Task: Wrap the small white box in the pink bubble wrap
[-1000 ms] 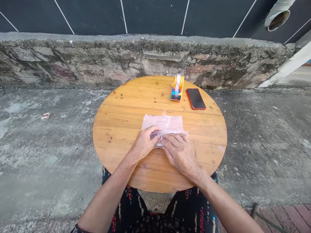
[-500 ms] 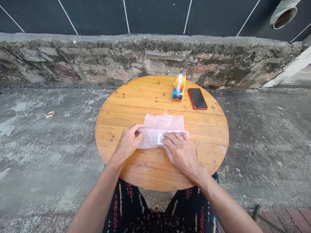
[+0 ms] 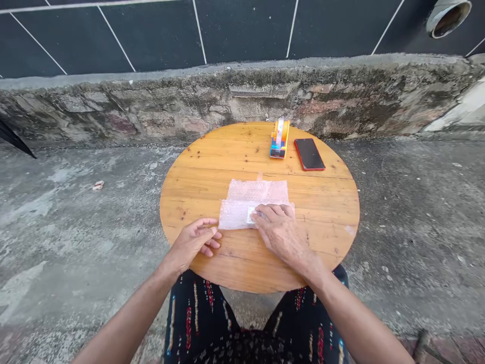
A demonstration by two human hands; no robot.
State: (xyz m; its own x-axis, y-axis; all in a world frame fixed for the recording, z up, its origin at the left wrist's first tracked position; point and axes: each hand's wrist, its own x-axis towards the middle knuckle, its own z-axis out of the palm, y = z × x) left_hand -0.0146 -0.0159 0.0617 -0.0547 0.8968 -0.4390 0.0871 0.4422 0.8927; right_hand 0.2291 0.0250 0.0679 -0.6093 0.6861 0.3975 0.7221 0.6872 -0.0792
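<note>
- No lettering, number or brand can be read.
- White piece (image 3: 250,216) at the bubble wrap (image 3: 233,215), near the middle of the worktop (image 3: 197,177): partly covered by the right hand (image 3: 279,227); any print is too small.
- Tape dispenser (image 3: 278,144), toward 12 to 1 o'clock on the worktop: any marking unreadable.
- Phone (image 3: 309,154), toward 2 o'clock: dark screen, nothing legible.
- Scrap (image 3: 98,185) on the ground, toward 9 o'clock: reddish mark, too small to read.

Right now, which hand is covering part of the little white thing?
The right hand; the left hand is by the left edge of the bubble wrap.
</note>
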